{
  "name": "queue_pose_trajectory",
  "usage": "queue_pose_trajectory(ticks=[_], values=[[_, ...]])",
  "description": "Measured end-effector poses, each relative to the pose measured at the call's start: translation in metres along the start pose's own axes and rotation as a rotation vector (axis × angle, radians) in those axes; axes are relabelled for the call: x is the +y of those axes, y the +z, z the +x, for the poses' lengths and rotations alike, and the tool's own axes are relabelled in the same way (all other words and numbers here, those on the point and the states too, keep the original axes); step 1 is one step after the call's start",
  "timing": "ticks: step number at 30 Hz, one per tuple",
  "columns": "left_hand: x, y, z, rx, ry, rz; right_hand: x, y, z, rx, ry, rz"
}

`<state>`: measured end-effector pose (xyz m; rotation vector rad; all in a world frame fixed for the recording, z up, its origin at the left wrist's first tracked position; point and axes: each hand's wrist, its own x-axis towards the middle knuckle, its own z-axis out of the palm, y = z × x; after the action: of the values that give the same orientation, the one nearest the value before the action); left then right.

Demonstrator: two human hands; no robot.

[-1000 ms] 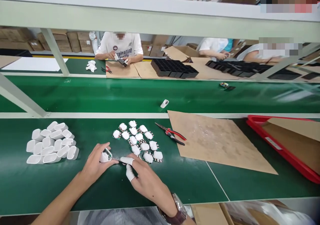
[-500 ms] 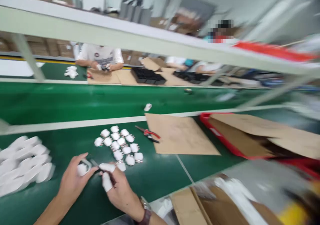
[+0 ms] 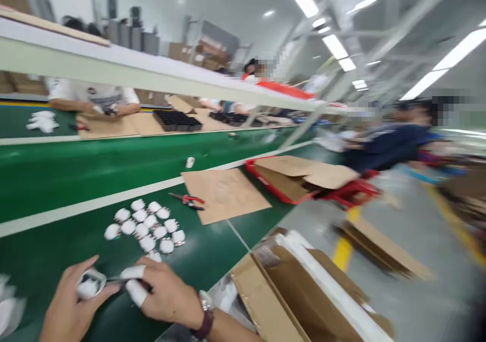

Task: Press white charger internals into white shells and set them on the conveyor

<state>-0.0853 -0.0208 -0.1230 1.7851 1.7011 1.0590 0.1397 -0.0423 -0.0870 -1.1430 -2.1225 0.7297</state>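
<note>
My left hand [image 3: 64, 301] is closed around a small white hollow plastic housing [image 3: 90, 285], its open end facing right. In my right hand [image 3: 167, 294], whose thumb and index finger wear white covers, a thin dark tool [image 3: 115, 280] is pinched. The tool's tip is at the rim of the housing; blur hides its exact kind. Beyond my hands, several small white plastic parts with metal bits [image 3: 146, 225] lie grouped on the green table [image 3: 205, 243]. At the left edge is a blurred pile of white housings [image 3: 9, 306].
Red-and-black pliers [image 3: 188, 200] lie beside a brown cardboard sheet [image 3: 228, 195]. Farther right is a red tray [image 3: 266, 180] with cardboard. An open carton [image 3: 261, 301] stands near my right forearm. Across the green belt [image 3: 114, 165], a co-worker in a white shirt [image 3: 94, 96] handles something.
The view has swung to the right, so the table's things appear farther left and more of the aisle shows. The tool and the housing are still in my hands, with the housing's opening turned rightward.
</note>
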Motion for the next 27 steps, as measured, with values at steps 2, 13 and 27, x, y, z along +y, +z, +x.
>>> queue_pose_trajectory(ticks=[2,13,27], values=[[-0.003,-0.001,-0.003,-0.035,0.031,-0.034,-0.002,-0.001,-0.001,0.037,-0.011,0.064],[-0.003,0.007,-0.012,0.008,0.204,-0.134,0.002,0.005,-0.003,0.075,-0.044,0.139],[-0.002,0.005,-0.012,-0.007,0.281,-0.057,0.003,0.007,-0.006,0.074,-0.093,0.008]])
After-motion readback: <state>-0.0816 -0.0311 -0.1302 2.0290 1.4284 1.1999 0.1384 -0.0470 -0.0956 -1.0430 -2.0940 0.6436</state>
